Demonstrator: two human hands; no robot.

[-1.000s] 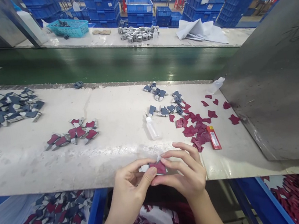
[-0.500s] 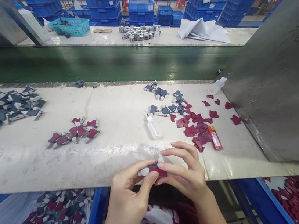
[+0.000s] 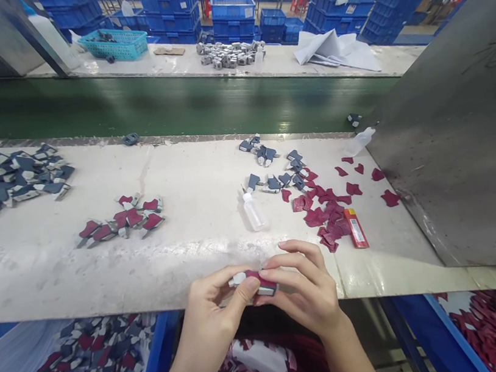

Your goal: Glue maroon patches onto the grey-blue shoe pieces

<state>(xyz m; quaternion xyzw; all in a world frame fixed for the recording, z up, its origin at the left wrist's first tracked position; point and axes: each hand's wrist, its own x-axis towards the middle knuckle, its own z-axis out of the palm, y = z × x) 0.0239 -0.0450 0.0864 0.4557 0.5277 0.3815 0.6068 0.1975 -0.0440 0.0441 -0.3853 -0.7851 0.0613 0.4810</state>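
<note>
- Rolled since the last frame: part (image 3: 268, 290) now shows its grey edge; belt (image 3: 162, 102) items shifted left.
- Left grip (image 3: 213, 317) clamped on the part's white-tab end; right grip (image 3: 314, 292) fingers closed around the other end. Part sits just above the surface's (image 3: 105, 286) near edge.
- Step looks like pressing/checking the red face; next move likely calls for a steady left pinch, edges lined up.
- Counts: 1 part held, 1 needle bottle (image 3: 254, 214), 1 red pack (image 3: 356, 228), about 7 red-faced parts (image 3: 133, 217), 6 stray patches (image 3: 353, 189). Patch pile (image 3: 335, 226) overlaps, can't count.
</note>
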